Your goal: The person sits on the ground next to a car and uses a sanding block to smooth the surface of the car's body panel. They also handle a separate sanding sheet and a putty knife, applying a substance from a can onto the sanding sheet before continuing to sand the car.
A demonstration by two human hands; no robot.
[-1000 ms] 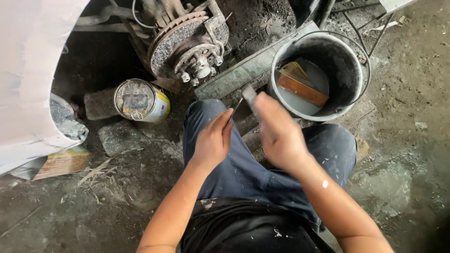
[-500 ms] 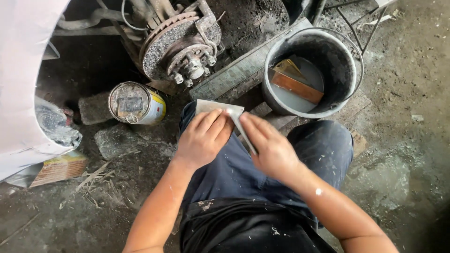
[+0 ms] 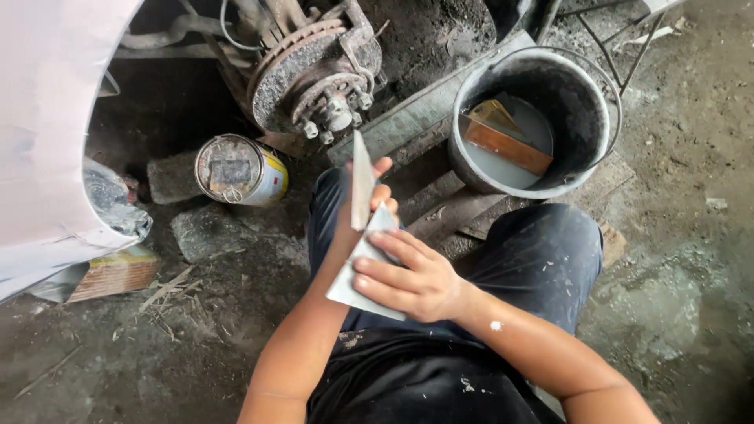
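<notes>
Your two hands meet over your lap, and between them they hold two thin grey blades, likely putty scrapers. Your left hand grips the narrow blade edge-up, fingers curled round its lower end, so its flat face stands nearly vertical and its tip points to the far side. Your right hand lies over the wider blade, fingers spread flat across its face and thumb hidden beneath; the wide blade tilts up so that its far edge meets the narrow one. Held that way, one edge can be drawn along the other, which looks like the reason for the crossing, though you cannot see any paste on either.

Everything else sits within arm's reach on the dirt floor. A black bucket of grey water stands far right, with a brown block leaning inside. An opened tin can lies on its side at far left, near the bare brake disc and hub. The pale car panel fills the left edge.
</notes>
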